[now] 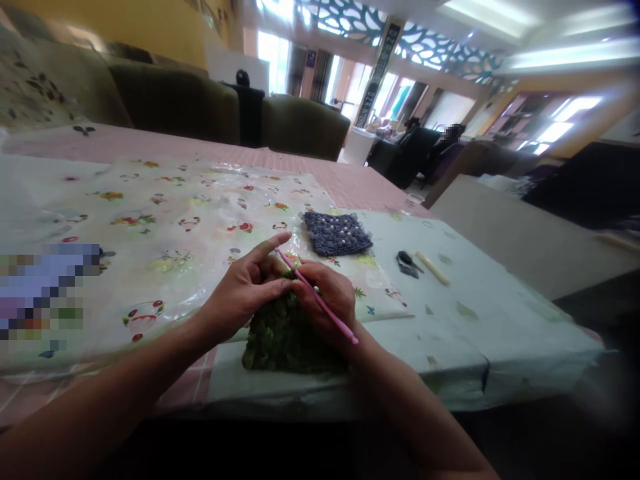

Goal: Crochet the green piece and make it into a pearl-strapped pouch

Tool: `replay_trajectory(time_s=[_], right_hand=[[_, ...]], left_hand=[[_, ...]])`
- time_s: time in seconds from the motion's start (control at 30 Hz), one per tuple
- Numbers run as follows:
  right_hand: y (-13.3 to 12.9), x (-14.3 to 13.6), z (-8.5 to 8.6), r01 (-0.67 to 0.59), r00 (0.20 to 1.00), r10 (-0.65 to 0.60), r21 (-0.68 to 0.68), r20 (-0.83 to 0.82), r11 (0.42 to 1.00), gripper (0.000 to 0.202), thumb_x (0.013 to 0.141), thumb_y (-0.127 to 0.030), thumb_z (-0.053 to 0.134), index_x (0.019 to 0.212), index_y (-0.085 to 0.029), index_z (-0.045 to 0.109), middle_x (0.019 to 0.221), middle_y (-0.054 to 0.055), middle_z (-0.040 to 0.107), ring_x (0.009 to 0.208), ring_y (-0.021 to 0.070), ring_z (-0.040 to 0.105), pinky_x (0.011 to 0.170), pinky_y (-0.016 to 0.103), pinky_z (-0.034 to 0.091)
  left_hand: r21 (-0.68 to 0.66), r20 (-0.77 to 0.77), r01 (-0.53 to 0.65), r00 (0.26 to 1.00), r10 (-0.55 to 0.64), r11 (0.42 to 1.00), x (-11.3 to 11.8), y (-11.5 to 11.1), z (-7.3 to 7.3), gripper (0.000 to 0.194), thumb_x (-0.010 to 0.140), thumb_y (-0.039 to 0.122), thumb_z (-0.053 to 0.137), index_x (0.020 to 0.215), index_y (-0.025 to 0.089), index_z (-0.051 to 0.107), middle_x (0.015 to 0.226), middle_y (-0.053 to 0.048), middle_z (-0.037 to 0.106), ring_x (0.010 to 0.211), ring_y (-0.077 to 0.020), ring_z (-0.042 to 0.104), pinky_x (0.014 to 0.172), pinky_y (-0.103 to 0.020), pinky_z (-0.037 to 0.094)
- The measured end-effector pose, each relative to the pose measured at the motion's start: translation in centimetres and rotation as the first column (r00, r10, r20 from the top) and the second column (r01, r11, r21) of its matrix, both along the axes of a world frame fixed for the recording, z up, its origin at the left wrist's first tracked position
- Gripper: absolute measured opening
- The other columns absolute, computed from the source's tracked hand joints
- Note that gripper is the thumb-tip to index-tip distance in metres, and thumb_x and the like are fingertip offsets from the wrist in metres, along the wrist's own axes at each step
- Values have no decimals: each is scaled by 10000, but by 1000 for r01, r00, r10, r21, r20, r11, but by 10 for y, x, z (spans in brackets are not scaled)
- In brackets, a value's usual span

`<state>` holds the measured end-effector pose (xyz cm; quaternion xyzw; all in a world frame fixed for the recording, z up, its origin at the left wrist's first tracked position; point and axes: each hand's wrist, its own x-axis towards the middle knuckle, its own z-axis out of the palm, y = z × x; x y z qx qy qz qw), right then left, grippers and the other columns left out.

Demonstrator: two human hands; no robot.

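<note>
The right hand (pixel 327 297) grips a pink crochet hook (pixel 325 305); the left hand (pixel 255 280), partly open, pinches the green crochet piece (pixel 280 333)

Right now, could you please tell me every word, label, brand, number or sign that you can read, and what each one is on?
No text here can be read.
Pillar: pale characters, too blurred to read.
Purple sign by the curtains: too small and blurred.
Blue object at the left edge: pixelated, any print hidden.
Pink hook: no lettering shows.
</note>
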<state>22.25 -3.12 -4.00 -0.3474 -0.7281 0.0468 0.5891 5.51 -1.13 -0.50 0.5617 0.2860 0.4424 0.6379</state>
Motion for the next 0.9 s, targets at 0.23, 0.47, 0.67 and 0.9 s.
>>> replay_trajectory(time_s=[0.23,0.47,0.67,0.9], right_hand=[[-6,-2,4,98,960,-144,-195,-241,976,107,904,-301,604,859,-233,673,734,-24,673,637,118,582,628,243,470],[4,0,-1,-9,985,-21,-168,-174,986,177,927,-327,570,1000,-226,695,881,12,720,767,144,650,705,256,506],[-1,-2,3,41,974,-87,-217,-209,975,197,916,-334,559,855,-212,701,722,-10,682,622,123,592,628,240,488],[2,0,2,37,967,-92,-228,-239,973,198,914,-335,567,877,-209,714,746,-1,689,653,129,609,662,253,498]], left_hand=[[-19,180,88,980,-83,996,-1,-2,1,639,777,146,747,1380,212,548,783,15,628,722,-96,552,723,-208,456],[43,23,8,1000,-9,999,-2,0,4,694,785,206,758,1428,213,497,769,21,606,707,-106,521,673,-214,418],[332,-149,-308,916,372,891,-9,7,8,280,938,372,563,1019,168,737,735,-16,638,586,-118,403,571,-233,346],[504,-132,-396,843,522,768,-14,3,13,323,975,298,481,719,189,644,644,-9,537,586,-131,413,531,-251,297]])
